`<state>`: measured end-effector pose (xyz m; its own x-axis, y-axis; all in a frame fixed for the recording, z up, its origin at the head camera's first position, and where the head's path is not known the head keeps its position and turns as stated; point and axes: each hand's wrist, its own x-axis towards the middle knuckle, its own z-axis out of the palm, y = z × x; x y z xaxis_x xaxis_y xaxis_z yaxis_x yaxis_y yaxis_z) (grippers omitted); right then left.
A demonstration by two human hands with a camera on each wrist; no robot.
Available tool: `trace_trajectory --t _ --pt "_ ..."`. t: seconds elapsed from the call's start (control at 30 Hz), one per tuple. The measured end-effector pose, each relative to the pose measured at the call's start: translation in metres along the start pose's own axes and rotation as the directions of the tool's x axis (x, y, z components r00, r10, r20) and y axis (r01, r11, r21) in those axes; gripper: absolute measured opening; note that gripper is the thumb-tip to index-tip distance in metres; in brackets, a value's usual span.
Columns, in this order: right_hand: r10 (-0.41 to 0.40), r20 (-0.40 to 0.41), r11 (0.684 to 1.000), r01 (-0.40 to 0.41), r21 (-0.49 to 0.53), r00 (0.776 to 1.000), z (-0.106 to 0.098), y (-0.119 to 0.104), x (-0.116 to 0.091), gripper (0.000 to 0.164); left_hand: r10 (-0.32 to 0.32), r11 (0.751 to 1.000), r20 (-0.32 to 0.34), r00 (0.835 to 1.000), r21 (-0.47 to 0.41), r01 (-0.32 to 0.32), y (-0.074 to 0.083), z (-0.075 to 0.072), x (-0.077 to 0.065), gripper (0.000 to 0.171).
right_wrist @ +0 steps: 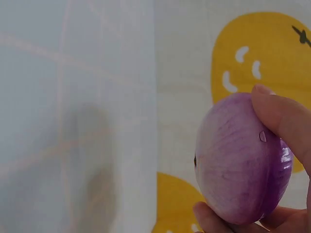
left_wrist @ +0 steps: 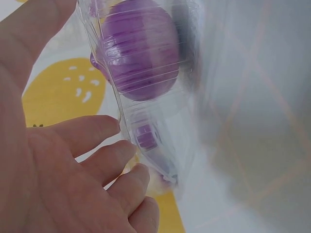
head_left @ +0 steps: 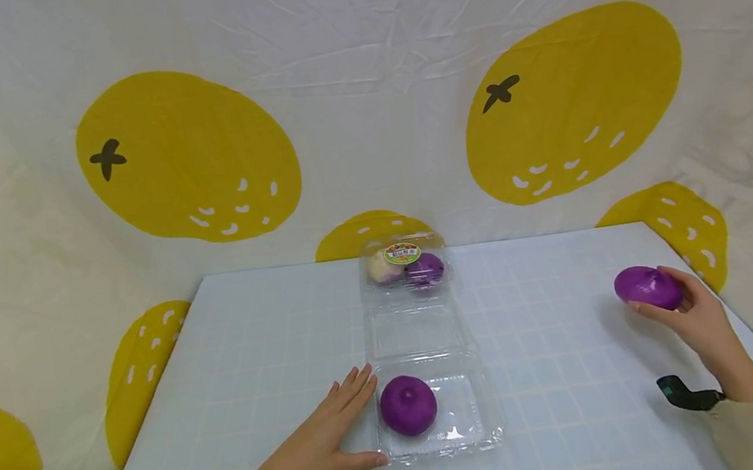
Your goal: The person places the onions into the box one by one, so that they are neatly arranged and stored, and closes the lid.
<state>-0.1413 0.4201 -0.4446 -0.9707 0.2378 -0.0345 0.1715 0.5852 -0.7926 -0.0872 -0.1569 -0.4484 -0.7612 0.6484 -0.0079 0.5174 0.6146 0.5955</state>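
The left hand (head_left: 330, 429), fingers straight and grasping nothing, touches the nine o'clock edge of an unfolded clear container (head_left: 464, 404). The right hand (head_left: 699, 321) grasps a purple onion (head_left: 642, 287) between thumb and fingers, raised off the counter (head_left: 277, 341) well away from the container, toward its two o'clock. Within the container's base, a second purple onion (head_left: 408, 405) sits toward nine o'clock; the lid (head_left: 416, 330) lies folded back at twelve. Farther out at twelve, just past that lid, a labelled clear box (head_left: 398, 293) holds a pale onion (head_left: 383, 269) at its nine o'clock side and a third purple onion (head_left: 425, 270) at its three. Beyond hangs a cloth (head_left: 378, 133) printed with yellow fruit.
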Motion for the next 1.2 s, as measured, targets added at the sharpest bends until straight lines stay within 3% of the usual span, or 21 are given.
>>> trace_trajectory --t 0.27,0.57,0.8,1.2 --pt "-0.057 0.036 0.997 0.055 0.050 0.998 0.008 -0.042 -0.009 0.089 0.017 1.000 -0.012 1.000 -0.009 -0.017 -0.002 0.002 0.000 0.104" --pt "-0.199 0.063 0.980 0.197 0.038 0.978 0.020 -0.079 -0.026 0.088 0.019 1.000 -0.005 1.000 0.003 -0.019 -0.003 0.001 0.001 0.104" --pt "-0.314 0.102 0.950 0.312 0.032 0.944 0.035 -0.102 -0.044 0.089 0.014 1.000 0.002 1.000 -0.007 -0.014 -0.001 0.000 0.001 0.104" --pt "-0.434 0.173 0.901 0.431 0.055 0.884 0.071 -0.133 -0.077 0.085 0.012 1.000 0.005 1.000 -0.005 -0.012 0.000 0.000 0.001 0.104"
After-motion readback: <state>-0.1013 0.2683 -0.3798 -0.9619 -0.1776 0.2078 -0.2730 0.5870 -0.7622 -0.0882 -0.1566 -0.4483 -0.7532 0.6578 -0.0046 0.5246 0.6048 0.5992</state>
